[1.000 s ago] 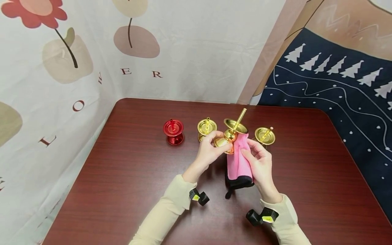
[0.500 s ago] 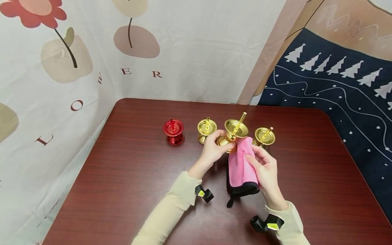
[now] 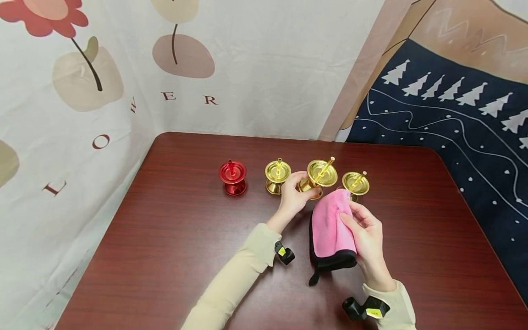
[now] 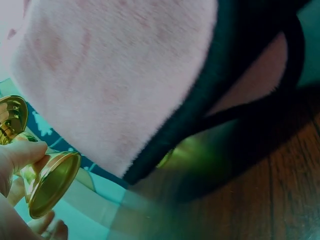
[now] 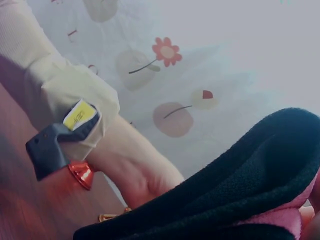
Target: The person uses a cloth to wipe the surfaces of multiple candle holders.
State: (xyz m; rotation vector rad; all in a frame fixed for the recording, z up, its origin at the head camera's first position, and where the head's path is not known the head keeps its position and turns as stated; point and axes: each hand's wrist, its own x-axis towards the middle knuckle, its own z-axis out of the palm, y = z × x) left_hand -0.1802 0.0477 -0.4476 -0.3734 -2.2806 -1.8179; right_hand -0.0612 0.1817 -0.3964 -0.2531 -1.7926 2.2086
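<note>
Nearest, a black loop pokes out from the black hem of the pink cloth. The right hand pinches the cloth up near its top, and the rest hangs down over the bench. A loose bit like that could flap about or catch on something if the hand swings fast.

A little farther off, the left hand grips the big stand, which is gold, by its lower part. It is up off the bench and tipped. It looks smooth and shiny, so I think it could slip, and the wide dish on top could make it tip more. Its thin pin might bend if it hits the bench.

Behind the hands are three more stands. The right stand is just behind the cloth, so a tug could knock it over. The left stand is close to the left hand's fingers, and an elbow or knuckle bump could push it. The red stand is well apart, so it seems safest.
</note>
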